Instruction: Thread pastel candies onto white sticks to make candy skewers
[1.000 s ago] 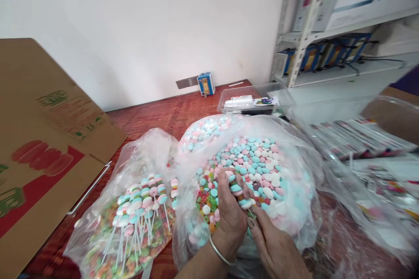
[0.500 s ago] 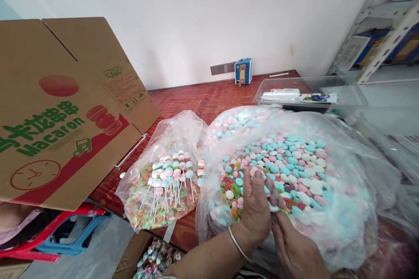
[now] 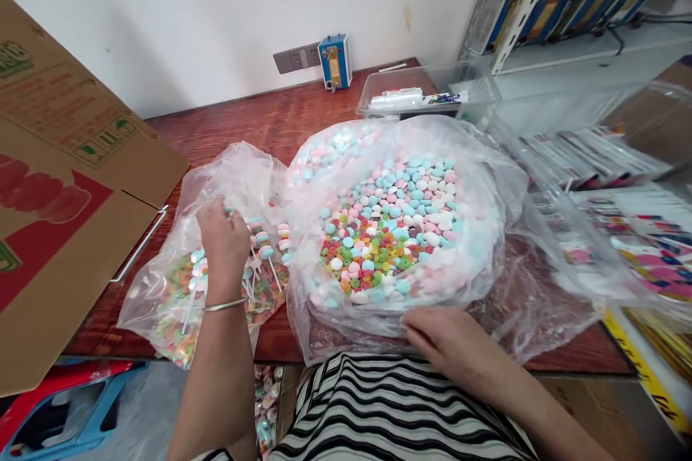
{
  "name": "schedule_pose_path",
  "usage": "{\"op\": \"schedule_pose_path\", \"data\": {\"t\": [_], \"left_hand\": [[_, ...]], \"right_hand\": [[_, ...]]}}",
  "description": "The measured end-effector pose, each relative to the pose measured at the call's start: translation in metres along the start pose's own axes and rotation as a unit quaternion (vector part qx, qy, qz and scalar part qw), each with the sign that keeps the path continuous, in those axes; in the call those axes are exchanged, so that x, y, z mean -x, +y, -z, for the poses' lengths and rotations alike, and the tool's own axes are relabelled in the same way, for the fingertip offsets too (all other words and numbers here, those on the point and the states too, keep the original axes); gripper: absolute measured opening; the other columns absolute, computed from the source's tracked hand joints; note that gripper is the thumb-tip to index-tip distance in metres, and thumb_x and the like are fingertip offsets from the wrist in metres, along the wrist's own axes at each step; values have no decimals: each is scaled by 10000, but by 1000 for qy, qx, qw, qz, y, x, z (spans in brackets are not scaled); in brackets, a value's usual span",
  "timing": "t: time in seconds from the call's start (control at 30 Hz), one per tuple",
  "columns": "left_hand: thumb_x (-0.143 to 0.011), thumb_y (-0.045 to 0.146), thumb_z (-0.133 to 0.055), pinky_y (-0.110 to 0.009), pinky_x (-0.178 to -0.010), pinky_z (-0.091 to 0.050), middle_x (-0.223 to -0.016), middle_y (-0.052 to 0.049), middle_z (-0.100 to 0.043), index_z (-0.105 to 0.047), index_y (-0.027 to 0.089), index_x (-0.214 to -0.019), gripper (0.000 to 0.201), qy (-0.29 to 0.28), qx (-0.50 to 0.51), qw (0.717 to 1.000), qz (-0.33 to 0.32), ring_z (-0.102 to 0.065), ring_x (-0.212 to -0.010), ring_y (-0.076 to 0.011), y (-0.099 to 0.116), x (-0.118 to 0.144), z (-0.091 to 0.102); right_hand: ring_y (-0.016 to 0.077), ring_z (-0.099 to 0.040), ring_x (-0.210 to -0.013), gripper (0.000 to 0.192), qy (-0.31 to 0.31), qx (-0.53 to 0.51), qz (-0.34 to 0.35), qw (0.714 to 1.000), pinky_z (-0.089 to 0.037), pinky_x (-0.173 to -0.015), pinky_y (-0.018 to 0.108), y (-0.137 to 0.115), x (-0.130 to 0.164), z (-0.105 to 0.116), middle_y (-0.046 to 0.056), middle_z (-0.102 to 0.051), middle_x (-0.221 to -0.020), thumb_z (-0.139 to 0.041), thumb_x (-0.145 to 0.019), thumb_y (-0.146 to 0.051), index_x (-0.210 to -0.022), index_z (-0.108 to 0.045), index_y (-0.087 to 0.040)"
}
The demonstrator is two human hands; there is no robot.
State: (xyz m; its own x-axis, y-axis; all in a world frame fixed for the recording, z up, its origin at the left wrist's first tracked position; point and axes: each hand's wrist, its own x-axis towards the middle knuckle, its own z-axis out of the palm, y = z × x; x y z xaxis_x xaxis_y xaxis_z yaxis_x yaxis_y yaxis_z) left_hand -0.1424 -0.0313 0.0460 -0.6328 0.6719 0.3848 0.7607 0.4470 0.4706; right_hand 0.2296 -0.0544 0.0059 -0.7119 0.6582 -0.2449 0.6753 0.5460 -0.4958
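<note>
My left hand (image 3: 224, 245), a metal bangle at its wrist, is over the smaller clear bag (image 3: 232, 162). Its fingers are curled round something mostly hidden; a bit of blue shows beside them. Around it lie lollipop-like candy skewers (image 3: 263, 241) with pastel discs on white sticks, above fruit-coloured candy rings (image 3: 178, 331). My right hand (image 3: 451, 342) is closed at the front edge of the large clear bag (image 3: 346, 328); whatever its fingertips hold is hidden. In that bag are pink, blue and white candy discs (image 3: 416, 184) and colourful gummy rings (image 3: 378, 252).
A cardboard box (image 3: 70, 158) stands at the left. Behind are a blue-and-white device (image 3: 335, 63) by the wall socket and a clear plastic tray (image 3: 373, 83). Printed packets (image 3: 584, 158) lie at the right, beside a metal shelf (image 3: 519, 21). Wrapped sweets (image 3: 266, 403) sit below the table edge.
My hands were together over the large bag. My left hand has moved left to the skewers, my right hand down to the bag's front edge. The view has shifted right and down.
</note>
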Motion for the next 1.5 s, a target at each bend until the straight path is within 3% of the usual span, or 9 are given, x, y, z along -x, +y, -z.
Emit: {"op": "schedule_pose_path", "data": {"t": [0.13, 0.33, 0.47, 0.57, 0.7, 0.83, 1.03, 1.27, 1.5], "left_hand": [[-890, 261, -414, -616, -1001, -362, -1302, -212, -562, -655, 143, -1091, 335, -71, -171, 982, -44, -502, -1209, -409, -17, 1, -21], [-899, 316, -493, -503, -1081, -352, -1311, -196, -570, -655, 128, -1111, 327, -11, -64, 991, -118, -483, -1264, -328, -8, 13, 1], [-925, 330, -492, -440, -1076, -377, -1257, -116, -620, -643, 191, -1135, 293, -11, 29, 984, -173, -520, -1236, -263, 16, 66, 25], [-935, 308, -503, -348, -940, -482, -1105, -71, -684, -635, 219, -1138, 258, -153, 140, 954, -215, -627, -1042, -208, 34, 127, 28], [-924, 237, -510, -342, -943, -492, -1134, -72, -665, -632, 240, -1164, 270, -405, 172, 862, -251, -610, -1062, -204, 38, 197, 11], [-850, 200, -596, -441, -976, -473, -1169, -102, -635, -637, 199, -1146, 299, -393, 83, 885, -236, -565, -1113, -263, 20, 221, -5], [-836, 163, -581, -457, -991, -467, -1166, -105, -645, -636, 195, -1142, 312, -370, 93, 904, -191, -567, -1117, -258, -3, 210, 3], [-863, 162, -554, -375, -977, -485, -1169, -85, -658, -644, 221, -1126, 284, -377, 174, 903, -114, -598, -1111, -224, 2, 202, 20], [-922, 240, -496, -334, -879, -537, -1058, -75, -707, -668, 240, -1047, 213, -267, 226, 931, -108, -654, -1015, -220, 9, 185, 22]], "right_hand": [[223, -686, -729, 256, -26, 79, -59, 995, -369, -597, 276, -7, -11, -17, 57, -740, -785, -449, -948, -182, -777, -639, -196], [191, -673, -780, 237, 16, 73, -51, 996, -370, -637, 260, 1, -16, -24, 38, -733, -858, -422, -954, -177, -840, -628, -206], [181, -672, -786, 141, 13, 52, -25, 998, -363, -630, 245, -3, -5, -34, 23, -733, -857, -504, -918, -182, -843, -620, -210], [175, -675, -765, 98, 5, 36, -8, 999, -356, -618, 235, -7, 2, -43, 10, -733, -832, -540, -911, -194, -863, -621, -218], [182, -675, -763, 101, 3, 30, 5, 1000, -351, -609, 239, -13, 8, -44, 14, -728, -817, -540, -910, -183, -851, -619, -208], [177, -662, -770, 145, 42, 17, 35, 998, -373, -641, 246, -26, 3, -37, 23, -723, -867, -494, -943, -186, -885, -627, -197], [172, -664, -719, 155, 102, 22, 68, 992, -365, -606, 246, -26, -34, -53, 18, -729, -818, -482, -956, -223, -904, -628, -206], [195, -683, -662, 235, 146, 57, 79, 984, -345, -565, 265, -9, -48, -81, 25, -726, -754, -426, -966, -216, -831, -619, -206], [175, -691, -604, 218, 192, 78, 119, 971, -375, -537, 254, -2, -54, -89, -22, -711, -691, -434, -960, -211, -811, -591, -242]]}}
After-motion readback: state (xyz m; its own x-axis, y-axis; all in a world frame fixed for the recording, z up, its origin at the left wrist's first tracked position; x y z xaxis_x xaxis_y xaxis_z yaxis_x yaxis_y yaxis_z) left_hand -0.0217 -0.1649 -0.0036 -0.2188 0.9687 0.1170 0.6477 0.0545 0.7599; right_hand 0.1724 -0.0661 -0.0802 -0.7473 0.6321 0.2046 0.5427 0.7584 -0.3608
